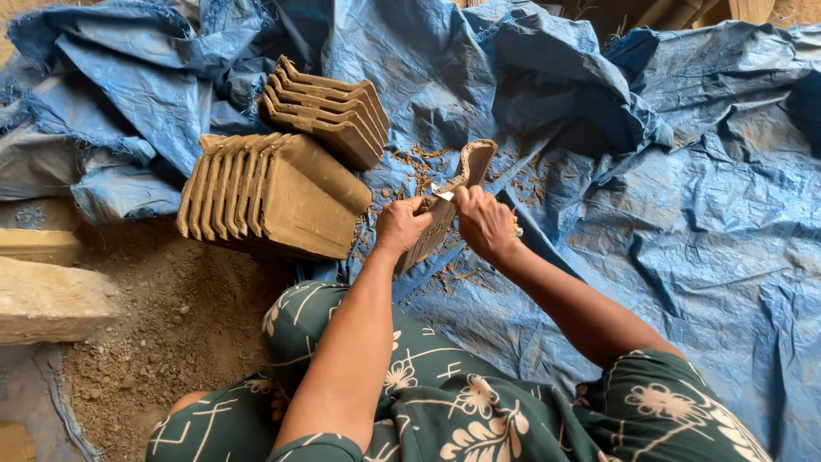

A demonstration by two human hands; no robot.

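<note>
Tile (pixel 466 167) of unfired clay stands between your hands over the blue tarp (pixel 701 222), long axis running from your knees up and rightward. Your left hand (pixel 402 224) hides its lower part, fingers closed on it. Your right hand (pixel 484 221) grips a small blade (pixel 443 194), mostly hidden. Stacked tiles (pixel 274 192) lie left.

No packages, no labels, no signs, no screens anywhere in view

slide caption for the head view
Left hand steadies a clay tile as right hand trims it over blue tarp.
</note>
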